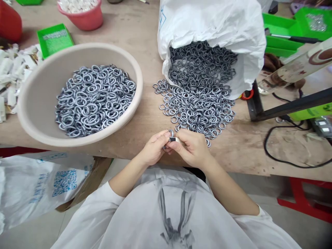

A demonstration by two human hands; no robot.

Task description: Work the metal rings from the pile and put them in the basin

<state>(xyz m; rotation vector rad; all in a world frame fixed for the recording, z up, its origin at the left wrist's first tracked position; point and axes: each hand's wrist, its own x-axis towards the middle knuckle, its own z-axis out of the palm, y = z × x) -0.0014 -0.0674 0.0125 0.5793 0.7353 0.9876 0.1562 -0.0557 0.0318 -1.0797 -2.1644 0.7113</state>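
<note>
At the table's front edge my two hands meet. My left hand (155, 148) is closed, its thumb and fingers pinching a grey ring (171, 132). My right hand (194, 148) is closed too, gripping a small black-and-white piece (172, 139) right against the ring; its exact kind I cannot make out. Just beyond my right hand spreads a loose pile of grey rings (199, 107), spilling from the mouth of a white sack (207, 24). To the left stands a wide beige basin (31, 107) with many grey rings in it.
Green trays (70, 39) stand behind the basin and at the far right. A pink bowl (88, 19) of white pieces is at the back. White pieces (12, 69) lie at far left. On the right are a black metal frame (255, 103) and a black cable (267, 147).
</note>
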